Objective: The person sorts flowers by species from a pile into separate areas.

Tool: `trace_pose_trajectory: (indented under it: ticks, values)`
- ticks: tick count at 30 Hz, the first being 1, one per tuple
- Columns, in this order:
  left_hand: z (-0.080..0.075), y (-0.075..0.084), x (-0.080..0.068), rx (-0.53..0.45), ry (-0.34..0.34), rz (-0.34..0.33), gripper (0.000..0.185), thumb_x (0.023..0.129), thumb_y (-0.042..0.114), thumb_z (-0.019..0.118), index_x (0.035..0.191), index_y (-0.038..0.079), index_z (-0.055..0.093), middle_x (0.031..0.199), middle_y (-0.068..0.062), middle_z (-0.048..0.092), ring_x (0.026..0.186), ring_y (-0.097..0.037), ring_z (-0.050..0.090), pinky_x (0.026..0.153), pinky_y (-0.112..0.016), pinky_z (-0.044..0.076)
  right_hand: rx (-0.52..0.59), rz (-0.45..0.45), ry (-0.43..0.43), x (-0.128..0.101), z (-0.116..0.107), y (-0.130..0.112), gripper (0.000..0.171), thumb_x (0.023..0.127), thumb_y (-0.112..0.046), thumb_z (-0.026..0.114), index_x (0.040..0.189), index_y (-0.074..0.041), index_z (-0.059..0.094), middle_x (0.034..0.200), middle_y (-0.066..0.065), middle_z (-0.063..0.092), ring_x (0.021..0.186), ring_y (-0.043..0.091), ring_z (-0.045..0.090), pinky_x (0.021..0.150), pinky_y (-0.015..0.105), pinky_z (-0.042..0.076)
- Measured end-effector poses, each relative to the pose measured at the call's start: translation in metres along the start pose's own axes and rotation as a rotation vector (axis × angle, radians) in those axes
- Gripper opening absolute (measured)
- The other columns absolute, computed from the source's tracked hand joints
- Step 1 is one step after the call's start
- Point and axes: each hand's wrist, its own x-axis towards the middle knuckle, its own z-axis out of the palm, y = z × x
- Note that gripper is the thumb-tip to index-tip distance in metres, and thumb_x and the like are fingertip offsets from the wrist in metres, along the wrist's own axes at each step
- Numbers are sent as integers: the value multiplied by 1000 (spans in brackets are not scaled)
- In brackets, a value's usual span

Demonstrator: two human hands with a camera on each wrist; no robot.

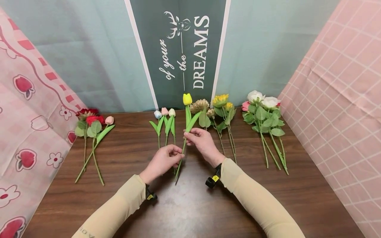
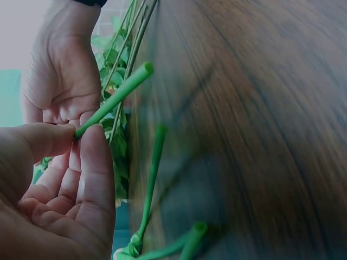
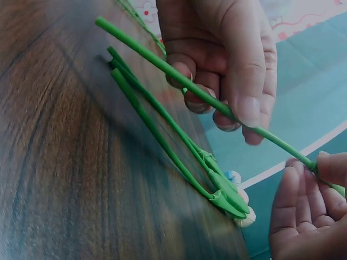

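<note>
A yellow tulip (image 1: 187, 99) is held upright and slightly tilted above the table by both hands. My right hand (image 1: 203, 142) pinches its green stem just under the leaves. Lower down, my left hand (image 1: 164, 160) pinches the same stem between thumb and fingers; in the left wrist view the stem's cut end (image 2: 143, 69) sticks out past the fingertips. Blue, pink and cream tulips (image 1: 165, 114) lie side by side just left of the held one, and their leaves and stems show in the right wrist view beneath the hands.
Red flowers with a pink tulip (image 1: 109, 120) lie at the left of the wooden table (image 1: 184, 211). Yellow sunflowers (image 1: 220, 100) and a beige flower (image 1: 200, 106) lie right of centre. White roses (image 1: 270, 102) are at the far right. Curtains stand along the back and sides.
</note>
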Motion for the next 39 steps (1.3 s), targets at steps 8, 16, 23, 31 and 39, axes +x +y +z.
trace_pose_trajectory:
  ticks: [8, 16, 23, 31, 39]
  values:
    - [-32, -12, 3, 67, 53, -47, 17, 96, 11, 69, 109, -1, 67, 98, -14, 72, 70, -20, 70, 66, -36, 61, -466, -95, -91, -4, 3, 3, 38, 105, -26, 60, 134, 0, 64, 117, 12, 71, 104, 25, 69, 90, 39, 57]
    - [-60, -24, 16, 125, 67, -127, 17, 97, 6, 67, 108, -7, 67, 89, -14, 71, 70, -20, 69, 67, -36, 62, -741, -200, -123, -9, 5, 6, 40, 105, -36, 59, 135, -11, 65, 128, 3, 67, 117, 16, 62, 100, 35, 51]
    - [-59, -25, 27, 161, 35, -173, 18, 97, 7, 69, 108, -8, 68, 93, -14, 70, 72, -18, 67, 68, -36, 62, -1000, -269, -208, -11, 6, 10, 47, 106, -39, 56, 143, -10, 59, 139, 6, 61, 129, 21, 56, 107, 40, 45]
    - [-56, -24, 28, 169, 12, -178, 23, 97, 9, 69, 113, -8, 68, 95, -13, 73, 71, -17, 70, 69, -33, 62, -1040, -293, -241, -14, 8, 15, 46, 106, -38, 56, 143, -11, 59, 137, 6, 61, 129, 21, 55, 109, 40, 44]
    - [-70, -27, 16, 187, 35, -123, 29, 97, 10, 70, 120, -7, 66, 97, -16, 73, 74, -22, 70, 68, -36, 62, -1048, -298, -270, -12, 10, 11, 47, 106, -37, 56, 143, -8, 59, 139, 7, 60, 131, 24, 54, 109, 42, 43]
